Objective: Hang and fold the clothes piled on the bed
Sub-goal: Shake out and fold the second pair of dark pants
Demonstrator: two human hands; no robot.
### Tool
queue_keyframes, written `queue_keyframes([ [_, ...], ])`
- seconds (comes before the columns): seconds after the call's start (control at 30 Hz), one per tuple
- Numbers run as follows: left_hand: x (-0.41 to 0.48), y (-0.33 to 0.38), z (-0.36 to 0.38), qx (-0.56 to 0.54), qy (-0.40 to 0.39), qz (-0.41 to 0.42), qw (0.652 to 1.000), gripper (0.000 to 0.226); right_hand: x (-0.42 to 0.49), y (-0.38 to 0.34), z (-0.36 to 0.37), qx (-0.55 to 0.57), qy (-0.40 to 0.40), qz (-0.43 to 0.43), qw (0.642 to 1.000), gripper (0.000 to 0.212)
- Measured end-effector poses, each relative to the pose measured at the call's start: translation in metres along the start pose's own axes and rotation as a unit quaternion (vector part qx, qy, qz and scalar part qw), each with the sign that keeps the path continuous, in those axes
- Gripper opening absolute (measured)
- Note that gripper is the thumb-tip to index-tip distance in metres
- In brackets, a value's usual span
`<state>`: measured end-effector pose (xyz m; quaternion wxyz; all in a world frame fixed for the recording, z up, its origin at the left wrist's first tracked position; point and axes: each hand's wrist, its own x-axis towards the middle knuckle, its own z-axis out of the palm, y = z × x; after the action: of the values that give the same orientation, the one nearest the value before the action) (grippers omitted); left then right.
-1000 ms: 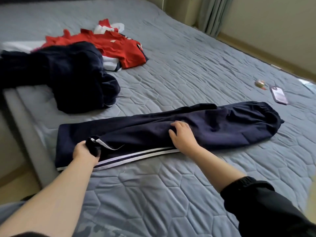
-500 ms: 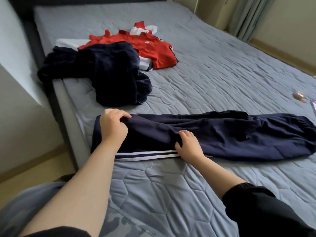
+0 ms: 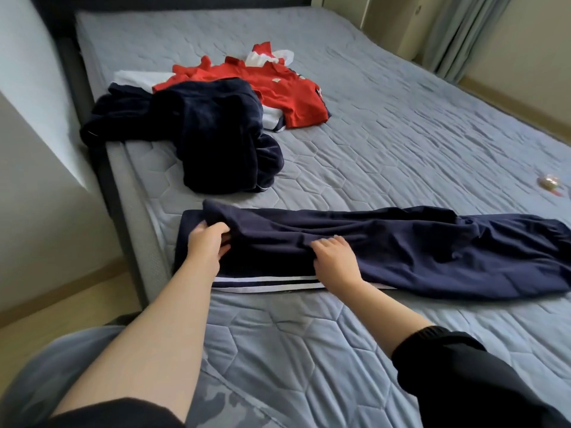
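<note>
I'm looking down at the navy track trousers [image 3: 401, 251], soft dark fabric with two white stripes along the near side. They lie stretched lengthwise across the near part of the grey-blue quilted mattress [image 3: 401, 134], one end by the bed's left edge and the other running out of view on the right. My left hand [image 3: 207, 242] is at the left end, fingers curled in and thumb closed against them, pinching a raised fold of the cloth. My right hand [image 3: 335, 257] sits on the trousers about a third of the way along, palm down just above the stripes, knuckles bent, fingertips dug into a ridge of gathered fabric and holding it. That ridge runs between the two hands. A black sleeve [image 3: 457, 375] is pushed up the right forearm. Further up the bed, well apart from the trousers, there's a crumpled heap of dark navy clothing [image 3: 216, 134] hanging partly over the left edge. Behind it lies a red short-sleeved shirt [image 3: 287, 91], spread over something white [image 3: 136, 78]. Far right, a small pinkish object [image 3: 550, 183] sits on the quilt, too blurred to make out. Pale grey curtains [image 3: 457, 35] hang in the far corner.
</note>
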<state>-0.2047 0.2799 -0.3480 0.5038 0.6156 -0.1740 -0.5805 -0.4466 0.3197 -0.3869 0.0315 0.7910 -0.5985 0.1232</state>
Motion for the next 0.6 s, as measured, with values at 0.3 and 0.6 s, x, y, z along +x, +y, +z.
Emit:
queue_keyframes([
  [0.3, 0.016, -0.011, -0.019, -0.030, 0.224, -0.075, 0.971, 0.034, -0.011, -0.002, -0.010, 0.144, -0.198, 0.044, 0.969, 0.030],
  [0.6, 0.014, -0.015, -0.014, 0.152, 0.156, 0.005, 0.976, 0.023, 0.040, 0.025, 0.000, 0.125, -0.056, 0.141, 0.981, 0.030],
])
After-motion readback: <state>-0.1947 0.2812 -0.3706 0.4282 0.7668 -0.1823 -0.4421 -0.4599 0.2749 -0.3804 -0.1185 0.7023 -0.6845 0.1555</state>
